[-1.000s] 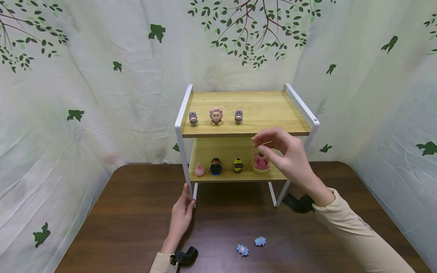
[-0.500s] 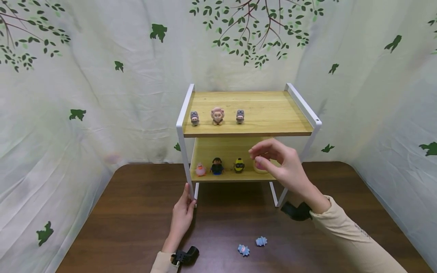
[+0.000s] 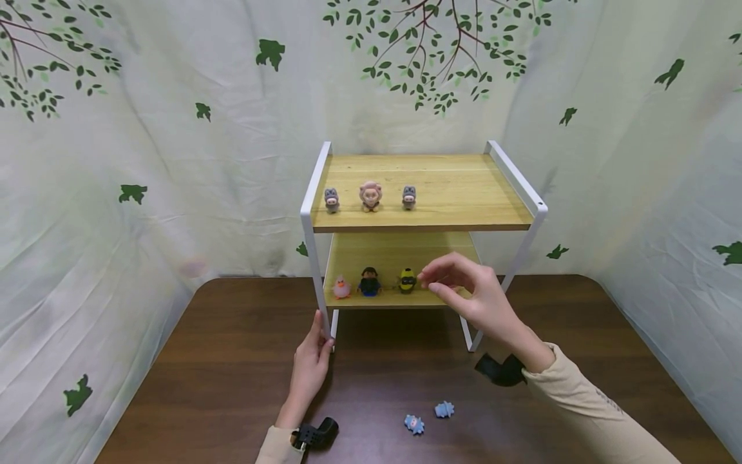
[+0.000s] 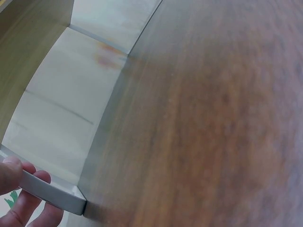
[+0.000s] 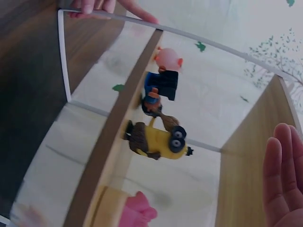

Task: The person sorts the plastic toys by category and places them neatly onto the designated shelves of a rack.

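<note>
My left hand (image 3: 310,362) holds the white front-left leg (image 3: 319,283) of a two-tier wooden shelf; in the left wrist view, thumb and fingers (image 4: 29,203) lie on both sides of the white bar (image 4: 52,194). My right hand (image 3: 472,296) hovers before the lower tier's right part, thumb and fingers apart, nothing seen between them. Behind it, hidden in the head view, a pink figurine (image 5: 136,210) stands on the lower board (image 5: 111,123). Left of it are a yellow Minion figurine (image 3: 407,281), a dark-clothed figurine (image 3: 369,282) and a pink duck figurine (image 3: 341,287).
On the upper tier (image 3: 464,193) stand a grey figurine (image 3: 332,200), a pink-haired figurine (image 3: 370,196) and another grey figurine (image 3: 409,198). Two small blue figurines (image 3: 414,424) lie on the brown table (image 3: 203,374) in front. A leaf-printed cloth (image 3: 243,161) surrounds the table.
My right hand has moved down and slightly left, away from above the pink figurine, and now covers it in the head view. The left hand keeps its hold on the leg.
</note>
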